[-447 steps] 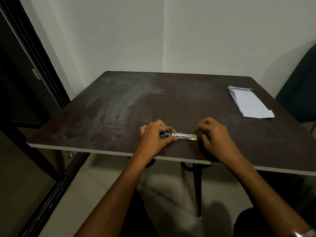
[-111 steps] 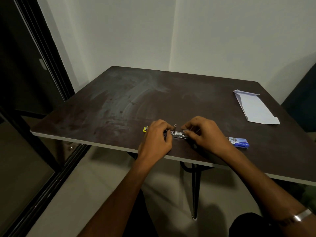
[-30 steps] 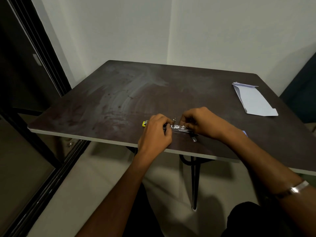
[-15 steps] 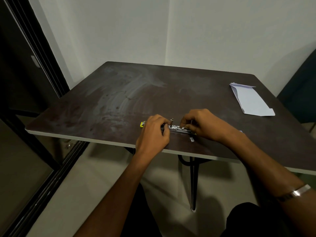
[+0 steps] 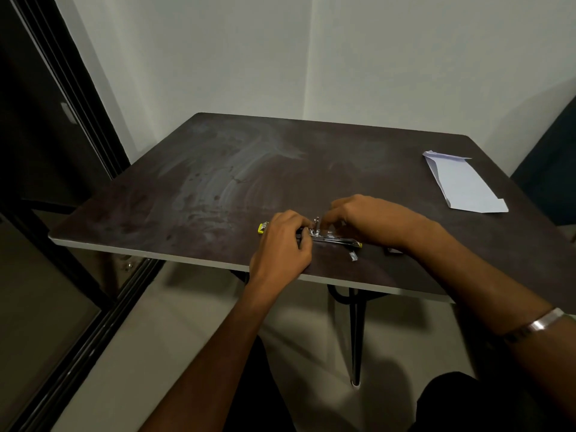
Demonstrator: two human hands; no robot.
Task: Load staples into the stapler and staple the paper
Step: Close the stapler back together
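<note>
A small metal stapler (image 5: 333, 239) with yellow ends lies opened flat near the table's front edge. My left hand (image 5: 285, 244) covers and grips its left half. My right hand (image 5: 371, 218) has its fingertips pinched over the open staple channel, beside a short upright metal pin; whether staples are between the fingers is hidden. A short loose strip of staples (image 5: 352, 256) lies on the table just in front of the stapler. The folded white paper (image 5: 461, 187) rests at the far right, away from both hands.
The dark brown table (image 5: 218, 182) has a pale front edge close to my hands. A dark window frame (image 5: 62, 126) runs along the left. A dark chair back (image 5: 554, 169) stands past the table's right side. The staple box is hidden behind my right forearm.
Over the last second both hands stay on the stapler. My right fingertips have shifted slightly left along the channel, towards the upright pin. The loose strip lies where it was.
</note>
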